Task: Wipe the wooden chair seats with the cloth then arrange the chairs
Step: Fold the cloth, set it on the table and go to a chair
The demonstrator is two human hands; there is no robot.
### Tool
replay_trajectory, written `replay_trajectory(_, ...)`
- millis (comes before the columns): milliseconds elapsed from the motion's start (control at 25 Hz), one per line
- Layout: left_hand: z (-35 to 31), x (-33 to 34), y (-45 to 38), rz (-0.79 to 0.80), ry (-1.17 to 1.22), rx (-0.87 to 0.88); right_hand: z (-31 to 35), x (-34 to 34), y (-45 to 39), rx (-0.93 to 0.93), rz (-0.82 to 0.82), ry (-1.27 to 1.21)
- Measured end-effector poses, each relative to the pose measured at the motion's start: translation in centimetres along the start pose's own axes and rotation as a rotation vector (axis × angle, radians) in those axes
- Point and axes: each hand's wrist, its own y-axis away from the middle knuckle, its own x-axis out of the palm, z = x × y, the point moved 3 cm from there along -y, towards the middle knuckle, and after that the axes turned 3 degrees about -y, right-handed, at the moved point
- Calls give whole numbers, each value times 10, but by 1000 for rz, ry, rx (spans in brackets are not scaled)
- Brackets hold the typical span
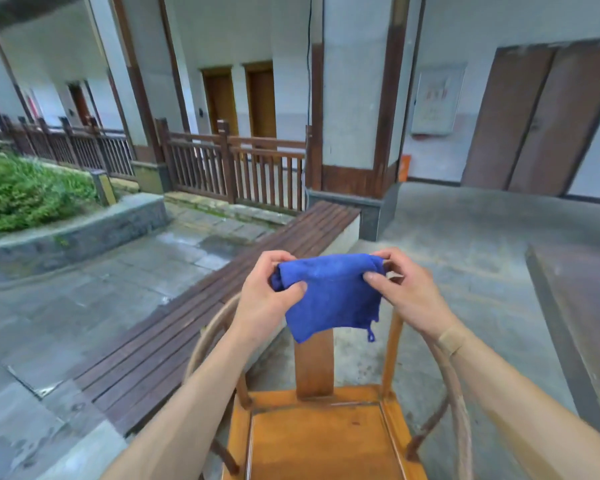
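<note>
From the head view, I am seeing both hands pinching one blue cloth (329, 292) by its top corners: the left hand (269, 292) and right hand (406, 289) are each gripping with thumb and fingers (373, 277) curled. The cloth is hanging limp between them; I judge it soft, light, easy to fold into a pad. One wooden chair (321, 434) is sitting below the fingers; its seat looks hard and smooth.

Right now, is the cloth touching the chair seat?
No: both hands, left and right, hold the blue cloth up in the air above the wooden chair seat.
</note>
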Motion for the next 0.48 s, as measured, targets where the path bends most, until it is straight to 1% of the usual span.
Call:
replay_trajectory(80,-29,-6,-11,6,20,73,28,-13,-4,-53,-81,-46)
replay_trajectory(200,-57,-7,-18,27,67,129,49,-24,-1,-93,-168,-135)
replay_trajectory(320,-67,1,-21,26,80,147,57,-30,5,-101,-170,-193)
replay_trajectory(480,-78,25,-31,44,100,161,54,-57,1,-110,-187,-178)
